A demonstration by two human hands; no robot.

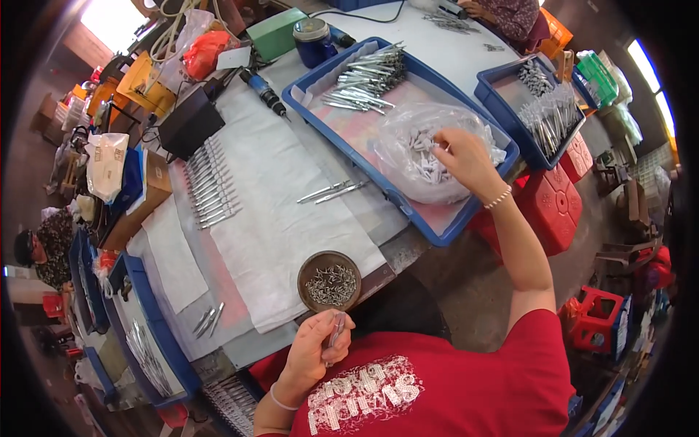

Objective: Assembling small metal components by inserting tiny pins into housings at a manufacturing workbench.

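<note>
My right hand [464, 158] reaches into a clear plastic bag [397, 131] of small pale grey plastic pieces [429, 169]. Its fingers are bent together at the pieces; whether one is between them is hidden. The bag lies in a long blue tray [408, 211], which also holds a heap of slim silvery metal rods [368, 76]. Close to my body, my left hand [318, 348] is closed around a small greyish piece [336, 329]. Just beyond it stands a round brown bowl [309, 273] of tiny metal screws or pins [331, 285].
On the white cloth [273, 218] lie a row of silvery rod assemblies [210, 186] and a few loose rods [331, 191]. A power screwdriver [263, 92] rests beyond, near a black box [191, 120]. Another blue tray [539, 149] stands right, above red stools [550, 207]. A co-worker's sleeve [510, 16] shows at the far side.
</note>
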